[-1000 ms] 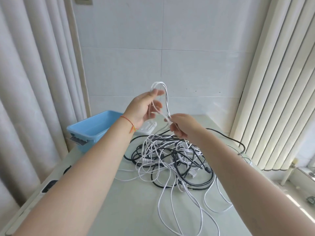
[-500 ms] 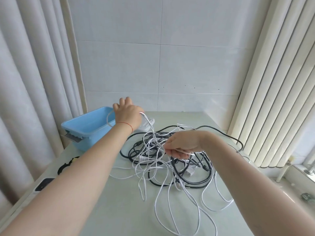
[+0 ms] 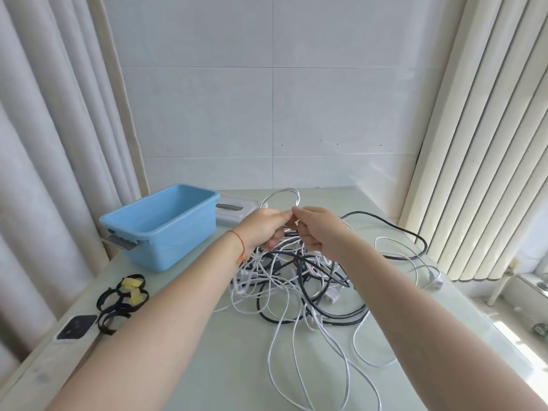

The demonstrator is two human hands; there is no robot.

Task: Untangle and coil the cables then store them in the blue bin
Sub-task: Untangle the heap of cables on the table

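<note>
Lying tangled just beside the blue bin (image 3: pixel 166 223), the cables (image 3: pixel 296 280) seem light and limp; a white loop (image 3: pixel 284 192) is pinched by left hand (image 3: pixel 262 228) and right hand (image 3: pixel 318 228), best gripped near its plug.

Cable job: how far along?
Done: nothing visible; the blue bin looks empty. In hand: left hand and right hand pinch a white cable loop above the pile. Left: the black and white tangle on the table, uncoiled; ties unused.
</note>
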